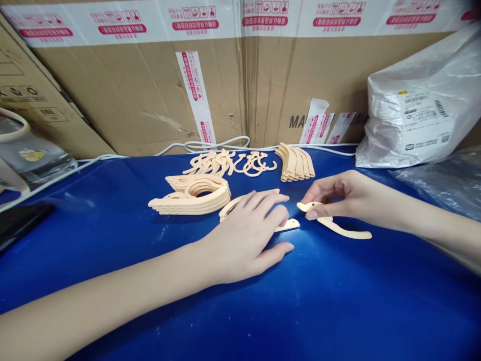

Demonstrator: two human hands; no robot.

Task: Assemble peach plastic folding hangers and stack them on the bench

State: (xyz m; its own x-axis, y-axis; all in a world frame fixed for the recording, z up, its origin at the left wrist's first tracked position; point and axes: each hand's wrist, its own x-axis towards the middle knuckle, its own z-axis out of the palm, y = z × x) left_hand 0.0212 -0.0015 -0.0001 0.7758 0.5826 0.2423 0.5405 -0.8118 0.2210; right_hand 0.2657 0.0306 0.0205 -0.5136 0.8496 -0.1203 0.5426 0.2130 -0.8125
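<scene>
My right hand pinches a curved cream plastic hanger arm near its holed end, between thumb and fingers. The arm's tail points right, just above the blue tabletop. My left hand lies palm down over another cream hanger piece, fingers stretched and thumb apart. Much of that piece is hidden under the hand. To its left is a neat stack of cream hanger parts. Behind are a row of curved hanger arms, several loose hooks and a pile of more cream parts.
Cardboard boxes stand along the back, with a white cable in front. A white plastic parcel sits at back right, beside clear plastic wrap. On the left are a clear jug and a dark phone-like object.
</scene>
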